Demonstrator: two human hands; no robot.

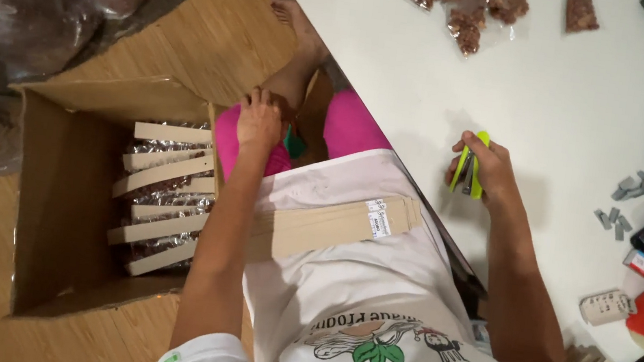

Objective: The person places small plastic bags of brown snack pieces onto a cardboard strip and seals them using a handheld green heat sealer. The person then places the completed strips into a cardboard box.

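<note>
Right hand (480, 169) closed round a lime-green stapler (470, 163) over the white tabletop (401, 68); left hand (259, 122) lies loosely open on pink-clad knee (345, 122) beside cardboard box (59, 190) of foil packets (163, 211)

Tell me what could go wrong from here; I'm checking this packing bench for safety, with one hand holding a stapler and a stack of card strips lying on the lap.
1. The card strips lie loose across the lap and could slide to the floor.
2. The right hand holds the green stapler at the table edge; a finger might get pinched.
3. The left hand rests at the cardboard box rim, away from the stapler, so nothing steadies the work.
</note>
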